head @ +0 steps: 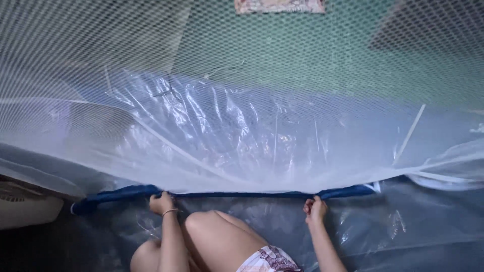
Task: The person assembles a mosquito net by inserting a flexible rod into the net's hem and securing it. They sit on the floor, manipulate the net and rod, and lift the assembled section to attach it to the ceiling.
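Head view shows a big white net (pixel 242 75) hanging in front of the person, with a dark blue edge strip (pixel 242 194) along its bottom. That blue strip is the thing to find places by. It runs flat from side to side, just past the person's bent knees (pixel 212 226).

The left hand (pixel 161 202) sits on the strip near its left end. The right hand (pixel 315 207) sits on the strip near its right end. The two hands are well apart.

Above the strip lies shiny clear plastic sheet (pixel 227 136), all crinkled, under the net. Below the strip there is more plastic on the dark floor (pixel 413 236). Far left of the strip, a pale fan-like thing (pixel 25 206) shows a little.

What could go wrong: the net is thin, so a hard tug might rip it. The plastic looks slippery, so a knee could slide. If one hand lets go, the strip may sag

Fingers: both hands are curled tight, like fists, squeezed on the blue strip. No gaps show between the fingers
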